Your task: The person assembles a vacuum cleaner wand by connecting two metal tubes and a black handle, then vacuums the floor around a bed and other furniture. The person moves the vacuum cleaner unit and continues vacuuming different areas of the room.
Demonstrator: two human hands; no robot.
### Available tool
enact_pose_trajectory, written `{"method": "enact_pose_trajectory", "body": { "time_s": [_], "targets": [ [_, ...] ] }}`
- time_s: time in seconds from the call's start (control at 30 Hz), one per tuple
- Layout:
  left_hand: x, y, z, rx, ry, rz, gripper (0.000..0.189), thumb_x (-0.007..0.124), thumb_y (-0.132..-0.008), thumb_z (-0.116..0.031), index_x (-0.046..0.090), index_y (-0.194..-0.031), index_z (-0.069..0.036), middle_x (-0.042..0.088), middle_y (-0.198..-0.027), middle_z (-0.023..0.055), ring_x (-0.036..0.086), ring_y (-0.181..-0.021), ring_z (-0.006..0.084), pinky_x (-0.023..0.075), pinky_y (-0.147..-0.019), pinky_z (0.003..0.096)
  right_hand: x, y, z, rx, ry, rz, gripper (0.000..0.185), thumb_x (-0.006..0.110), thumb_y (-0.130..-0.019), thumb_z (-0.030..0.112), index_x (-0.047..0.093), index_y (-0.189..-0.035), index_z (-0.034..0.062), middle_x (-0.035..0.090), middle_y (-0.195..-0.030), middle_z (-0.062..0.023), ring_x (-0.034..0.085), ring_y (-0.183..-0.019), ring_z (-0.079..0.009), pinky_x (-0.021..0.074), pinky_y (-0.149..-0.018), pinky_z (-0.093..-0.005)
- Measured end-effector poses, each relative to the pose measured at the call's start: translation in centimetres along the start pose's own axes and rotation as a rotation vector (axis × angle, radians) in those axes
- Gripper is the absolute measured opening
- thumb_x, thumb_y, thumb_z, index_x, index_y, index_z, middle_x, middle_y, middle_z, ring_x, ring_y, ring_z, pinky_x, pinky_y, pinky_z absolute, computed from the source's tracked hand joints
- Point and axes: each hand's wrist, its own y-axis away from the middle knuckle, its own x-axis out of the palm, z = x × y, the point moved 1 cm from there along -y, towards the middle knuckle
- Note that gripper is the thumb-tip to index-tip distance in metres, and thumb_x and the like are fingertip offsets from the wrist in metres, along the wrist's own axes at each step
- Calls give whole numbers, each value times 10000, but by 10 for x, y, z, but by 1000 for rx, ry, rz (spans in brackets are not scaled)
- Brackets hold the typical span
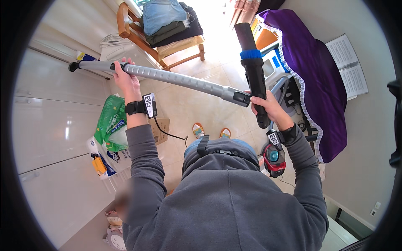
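My left hand (127, 78) is closed around a silver telescopic vacuum tube (179, 79), near its far left end. The tube slants across in front of me, down to the right. A black latch piece (241, 98) forms its right end, close to my right fingers. My right hand (270, 105) grips a black vacuum handle (253, 78), which points away from me with a ring of blue bristles (250, 54) near its tip. Whether tube and handle touch is hidden by my fingers. A red and black vacuum cleaner (274, 160) stands on the floor below my right forearm.
A wooden chair (124, 20) with folded clothes (165, 18) stands ahead. To the right, a purple cloth (323, 81) with white fringe hangs beside open sheet music (344, 56). White cabinets (59, 125), a green package (111, 119) and a cardboard box (161, 128) are on the left.
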Motion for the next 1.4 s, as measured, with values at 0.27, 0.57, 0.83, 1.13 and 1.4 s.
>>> {"method": "enact_pose_trajectory", "body": {
  "time_s": [0.27, 0.57, 0.83, 1.13, 1.4],
  "targets": [
    [14, 9, 2, 18, 59, -11, 365, 544, -932, -273, 378, -1163, -45, 576, -1074, 111, 612, -833, 238, 512, -747, 359, 12, 7, 5, -10, 77, -25, 369, 709, -745, 121, 611, -1072, -21, 533, -580, -6, 490, -492, -73, 358, -503, -207],
    [28, 17, 4, -18, 102, -53, 316, 498, -945, -313, 344, -1059, -61, 520, -872, 82, 502, -596, 157, 458, -529, 313, 13, 11, 2, -92, 36, -101, 346, 708, -753, 101, 606, -1060, -22, 530, -625, 9, 497, -518, -66, 390, -505, -201],
    [26, 22, 14, -32, 39, -117, 319, 486, -941, -331, 352, -1028, -56, 511, -843, 82, 502, -594, 160, 483, -567, 325, 11, 10, -1, -108, -38, -137, 347, 689, -772, 84, 581, -1085, -20, 528, -631, 9, 500, -526, -69, 386, -501, -209],
    [10, 9, 1, -156, 165, 173, 357, 520, -910, -364, 451, -1063, -49, 607, -874, 113, 617, -864, 248, 492, -830, 408, 5, 20, -2, -125, 85, -207, 352, 734, -729, 85, 625, -1052, -1, 546, -612, 9, 498, -519, -59, 386, -499, -213],
    [14, 9, 6, -87, 172, 96, 311, 543, -916, -326, 467, -1022, -43, 585, -840, 131, 617, -831, 238, 508, -793, 343, 18, 14, -1, -127, -86, -253, 352, 709, -721, 47, 598, -1048, -27, 545, -638, -7, 499, -507, -88, 392, -493, -220]
  ]
}}
